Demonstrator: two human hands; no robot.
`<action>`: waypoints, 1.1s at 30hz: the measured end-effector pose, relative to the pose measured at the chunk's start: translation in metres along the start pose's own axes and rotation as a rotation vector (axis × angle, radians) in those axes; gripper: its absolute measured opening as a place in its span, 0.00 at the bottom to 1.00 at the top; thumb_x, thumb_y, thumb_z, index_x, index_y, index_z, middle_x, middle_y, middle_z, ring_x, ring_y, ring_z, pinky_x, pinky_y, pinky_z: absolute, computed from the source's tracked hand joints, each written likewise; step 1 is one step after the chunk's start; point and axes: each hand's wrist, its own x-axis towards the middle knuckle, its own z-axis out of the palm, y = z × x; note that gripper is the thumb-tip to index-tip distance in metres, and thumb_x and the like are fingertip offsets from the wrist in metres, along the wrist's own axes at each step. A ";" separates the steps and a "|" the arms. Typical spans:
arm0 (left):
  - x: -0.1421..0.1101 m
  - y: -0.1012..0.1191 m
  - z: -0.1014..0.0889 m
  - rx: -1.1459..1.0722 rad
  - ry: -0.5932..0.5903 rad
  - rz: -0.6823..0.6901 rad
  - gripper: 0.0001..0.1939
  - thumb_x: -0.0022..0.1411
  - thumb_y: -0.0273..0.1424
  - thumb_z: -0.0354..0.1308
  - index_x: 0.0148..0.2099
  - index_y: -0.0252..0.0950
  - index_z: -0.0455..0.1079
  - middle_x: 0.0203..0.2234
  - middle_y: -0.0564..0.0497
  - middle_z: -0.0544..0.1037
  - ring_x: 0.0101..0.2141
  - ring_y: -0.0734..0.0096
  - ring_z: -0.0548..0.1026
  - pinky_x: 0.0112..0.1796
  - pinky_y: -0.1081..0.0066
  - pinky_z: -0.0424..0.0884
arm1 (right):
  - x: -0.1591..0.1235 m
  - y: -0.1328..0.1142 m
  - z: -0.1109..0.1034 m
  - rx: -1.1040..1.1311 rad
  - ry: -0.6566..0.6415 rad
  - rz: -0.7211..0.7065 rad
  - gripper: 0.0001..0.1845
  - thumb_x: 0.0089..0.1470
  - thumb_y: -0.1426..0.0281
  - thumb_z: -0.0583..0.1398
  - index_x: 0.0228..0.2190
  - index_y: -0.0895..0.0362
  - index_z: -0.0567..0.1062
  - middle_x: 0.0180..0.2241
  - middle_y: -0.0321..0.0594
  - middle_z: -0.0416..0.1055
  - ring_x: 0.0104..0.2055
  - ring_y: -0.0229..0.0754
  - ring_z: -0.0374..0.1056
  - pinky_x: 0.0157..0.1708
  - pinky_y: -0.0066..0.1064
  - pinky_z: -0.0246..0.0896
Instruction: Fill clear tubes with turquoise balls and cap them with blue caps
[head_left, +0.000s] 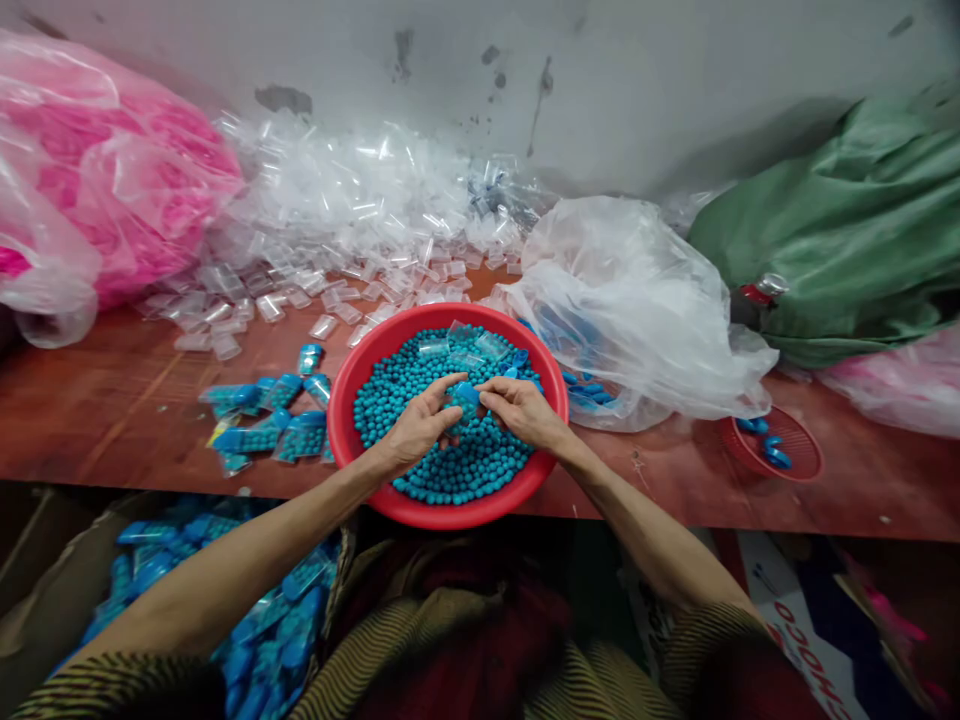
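Container [466, 399] pinched by left hand [421, 422] and right hand [526, 412], reddish tabletop [112, 410], stained grey wall [637, 90].

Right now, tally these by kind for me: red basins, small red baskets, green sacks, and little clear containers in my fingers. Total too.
Red basin: 1
Small red basket: 1
Green sack: 1
Little clear container in your fingers: 1
Total: 4
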 end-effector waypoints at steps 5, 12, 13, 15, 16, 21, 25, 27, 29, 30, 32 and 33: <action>-0.002 0.003 0.002 -0.002 0.010 -0.009 0.33 0.54 0.35 0.60 0.60 0.35 0.57 0.23 0.59 0.65 0.14 0.85 0.64 0.16 0.79 0.60 | -0.002 0.003 -0.002 -0.043 0.004 -0.053 0.11 0.55 0.66 0.54 0.26 0.57 0.73 0.23 0.33 0.69 0.26 0.33 0.62 0.28 0.26 0.55; -0.003 0.003 0.003 -0.024 -0.025 -0.073 0.34 0.53 0.38 0.60 0.59 0.34 0.56 0.27 0.55 0.70 0.15 0.84 0.66 0.13 0.80 0.54 | -0.008 0.005 0.006 -0.036 0.042 0.003 0.13 0.56 0.66 0.53 0.25 0.58 0.72 0.22 0.33 0.67 0.26 0.33 0.62 0.28 0.25 0.55; -0.004 0.004 0.003 -0.019 -0.021 -0.071 0.32 0.53 0.37 0.60 0.58 0.34 0.57 0.27 0.55 0.70 0.15 0.84 0.65 0.13 0.80 0.54 | -0.009 0.003 0.006 -0.051 0.042 -0.005 0.13 0.56 0.66 0.53 0.25 0.58 0.72 0.22 0.33 0.68 0.26 0.33 0.62 0.28 0.25 0.56; -0.004 0.005 0.005 0.007 -0.001 -0.055 0.28 0.52 0.35 0.60 0.55 0.35 0.60 0.26 0.57 0.70 0.15 0.85 0.63 0.14 0.80 0.56 | -0.011 0.002 0.005 -0.054 0.018 -0.023 0.12 0.55 0.66 0.54 0.27 0.58 0.74 0.22 0.33 0.68 0.26 0.33 0.62 0.29 0.26 0.56; -0.004 0.006 0.007 0.018 0.011 -0.051 0.26 0.52 0.34 0.60 0.53 0.35 0.61 0.25 0.57 0.70 0.15 0.85 0.62 0.14 0.80 0.58 | -0.012 0.001 0.004 -0.035 0.000 -0.027 0.12 0.54 0.66 0.54 0.27 0.58 0.74 0.22 0.33 0.68 0.25 0.33 0.61 0.28 0.26 0.56; -0.005 0.005 0.019 -0.006 0.096 -0.043 0.19 0.52 0.34 0.59 0.46 0.36 0.62 0.21 0.59 0.67 0.15 0.84 0.61 0.15 0.80 0.59 | -0.012 0.006 0.006 0.092 -0.022 0.040 0.13 0.53 0.64 0.54 0.26 0.58 0.73 0.20 0.32 0.65 0.20 0.31 0.56 0.21 0.25 0.52; -0.006 0.002 0.018 0.046 0.122 -0.013 0.18 0.54 0.35 0.57 0.46 0.37 0.61 0.21 0.60 0.66 0.13 0.85 0.61 0.13 0.81 0.57 | -0.011 0.006 0.004 0.144 -0.050 0.073 0.11 0.51 0.64 0.56 0.31 0.58 0.73 0.20 0.30 0.64 0.18 0.29 0.54 0.18 0.24 0.50; -0.007 0.002 0.012 0.089 0.106 -0.018 0.19 0.55 0.37 0.56 0.47 0.37 0.59 0.21 0.60 0.65 0.13 0.83 0.63 0.12 0.81 0.55 | -0.009 0.002 -0.001 0.194 -0.130 0.102 0.12 0.50 0.65 0.57 0.35 0.58 0.72 0.19 0.28 0.61 0.17 0.29 0.54 0.17 0.23 0.51; -0.007 0.002 0.005 0.119 0.070 -0.018 0.19 0.56 0.38 0.55 0.48 0.38 0.58 0.21 0.60 0.64 0.13 0.81 0.66 0.12 0.80 0.55 | -0.006 -0.002 -0.006 0.263 -0.167 0.147 0.14 0.48 0.66 0.58 0.38 0.58 0.71 0.19 0.27 0.60 0.18 0.30 0.56 0.19 0.24 0.55; -0.008 0.003 0.003 0.132 0.052 -0.016 0.20 0.56 0.38 0.54 0.49 0.38 0.58 0.21 0.60 0.64 0.14 0.81 0.66 0.12 0.80 0.57 | -0.004 -0.004 -0.008 0.294 -0.144 0.171 0.16 0.47 0.66 0.59 0.39 0.59 0.71 0.20 0.28 0.61 0.19 0.30 0.58 0.20 0.25 0.58; -0.009 0.004 0.000 0.159 0.026 -0.014 0.20 0.56 0.38 0.55 0.49 0.38 0.58 0.21 0.60 0.64 0.14 0.81 0.66 0.13 0.80 0.58 | 0.001 -0.006 -0.009 0.320 -0.035 0.209 0.22 0.46 0.67 0.60 0.44 0.59 0.69 0.25 0.31 0.65 0.21 0.32 0.62 0.23 0.27 0.62; -0.010 0.003 0.000 0.173 0.024 -0.015 0.20 0.56 0.37 0.55 0.50 0.38 0.58 0.21 0.60 0.64 0.14 0.81 0.66 0.13 0.80 0.58 | 0.002 -0.007 -0.007 0.303 0.022 0.216 0.26 0.45 0.67 0.60 0.48 0.59 0.67 0.28 0.33 0.67 0.22 0.33 0.63 0.23 0.28 0.63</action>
